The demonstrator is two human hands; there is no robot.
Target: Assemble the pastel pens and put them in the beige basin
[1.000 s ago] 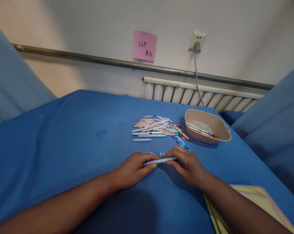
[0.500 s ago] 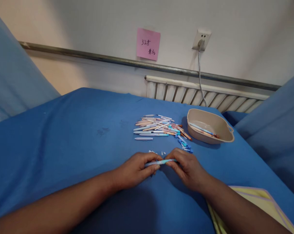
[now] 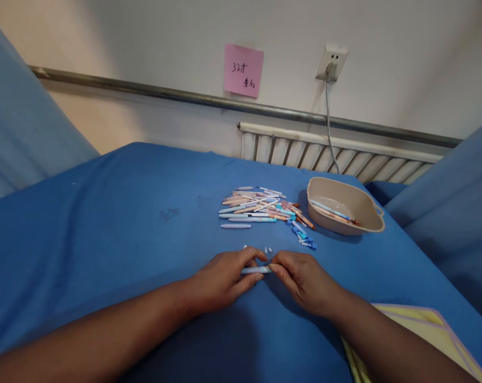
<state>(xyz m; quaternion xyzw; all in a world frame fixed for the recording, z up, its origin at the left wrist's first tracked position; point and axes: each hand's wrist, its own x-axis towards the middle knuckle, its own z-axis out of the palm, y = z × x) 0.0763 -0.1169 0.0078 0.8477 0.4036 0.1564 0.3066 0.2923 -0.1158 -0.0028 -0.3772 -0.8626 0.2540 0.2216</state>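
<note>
My left hand (image 3: 221, 277) and my right hand (image 3: 300, 276) meet low over the blue cloth (image 3: 125, 223), fingers pinched on the two ends of a pale blue pen (image 3: 257, 270) held level between them. Only a short stretch of the pen shows between the fingertips. Just beyond the hands lie a few tiny white pen bits (image 3: 267, 249). Farther back sits a loose pile of pens (image 3: 260, 208) in pink, orange and blue, with small blue caps (image 3: 302, 236) at its right end.
A beige tub (image 3: 345, 206) holding a few pens stands at the right of the pile. A yellow cloth (image 3: 420, 324) lies at the lower right. Behind are a radiator (image 3: 337, 154), a wall rail, a pink note (image 3: 243, 70) and a plugged socket (image 3: 331, 64).
My two hands have drawn closer together, so less of the pen shows between them than before. The view has shifted slightly; the pile and tub stay put.
</note>
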